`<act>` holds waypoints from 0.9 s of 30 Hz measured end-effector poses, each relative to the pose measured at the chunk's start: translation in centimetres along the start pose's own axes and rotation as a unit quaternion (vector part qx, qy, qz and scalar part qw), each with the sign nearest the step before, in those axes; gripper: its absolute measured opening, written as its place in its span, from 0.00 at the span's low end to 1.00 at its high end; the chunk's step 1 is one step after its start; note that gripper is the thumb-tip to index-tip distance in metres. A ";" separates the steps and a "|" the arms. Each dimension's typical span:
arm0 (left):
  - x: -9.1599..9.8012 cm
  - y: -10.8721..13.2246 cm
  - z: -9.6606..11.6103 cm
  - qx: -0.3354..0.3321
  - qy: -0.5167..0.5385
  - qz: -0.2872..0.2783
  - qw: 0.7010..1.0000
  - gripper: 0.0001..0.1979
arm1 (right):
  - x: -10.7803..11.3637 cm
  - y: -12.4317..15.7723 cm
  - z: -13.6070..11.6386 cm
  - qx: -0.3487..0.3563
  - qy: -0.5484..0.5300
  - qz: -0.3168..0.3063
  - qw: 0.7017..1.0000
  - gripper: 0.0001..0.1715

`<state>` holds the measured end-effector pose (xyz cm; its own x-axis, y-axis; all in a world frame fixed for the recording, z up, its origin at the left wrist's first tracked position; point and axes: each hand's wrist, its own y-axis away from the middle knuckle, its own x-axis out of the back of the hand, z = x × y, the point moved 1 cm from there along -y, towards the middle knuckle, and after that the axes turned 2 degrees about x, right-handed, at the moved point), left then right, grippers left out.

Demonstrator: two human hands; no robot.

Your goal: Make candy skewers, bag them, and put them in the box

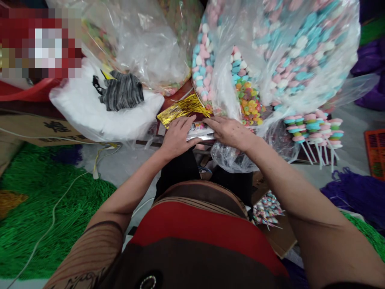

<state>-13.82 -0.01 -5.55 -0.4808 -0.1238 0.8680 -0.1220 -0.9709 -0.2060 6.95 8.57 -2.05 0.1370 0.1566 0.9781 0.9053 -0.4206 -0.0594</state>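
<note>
In the head view, a stack of clear printed plastic wrappers lies at the table's near edge between my hands. My left hand rests on its left end, fingers stretched out and thumb along the near side. From the right, my right hand touches the other end with extended fingers; its thumb is hidden. Just beyond sits a bundle of gold twist ties. Colourful ring-shaped gummies and pink, white and blue candies lie past my right hand.
Large bags of candy stand at the back. A grey striped glove-like cloth lies on a white plastic bag. Candy skewers rest at the table's right end. Wrapped skewers fill a floor box. Green netting covers the left floor.
</note>
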 end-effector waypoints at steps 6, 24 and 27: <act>-0.4 0.0 -0.1 0.017 -0.004 0.020 1.000 0.43 | 0.3 -0.3 -0.2 -0.036 0.043 0.013 0.998 0.26; 0.0 -0.7 0.5 0.033 -0.028 -0.017 0.999 0.41 | 1.1 0.8 0.0 -0.032 0.072 0.015 0.997 0.26; 0.3 -0.8 0.6 0.035 -0.022 -0.028 0.999 0.39 | 1.8 0.4 -0.3 -0.043 0.086 0.037 0.995 0.23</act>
<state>-13.33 0.60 -4.90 -0.4354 -0.0773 0.8969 -0.0858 -0.9882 -0.1269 7.39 8.42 -0.30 0.1246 -0.0300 0.9918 0.8565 -0.5013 -0.1228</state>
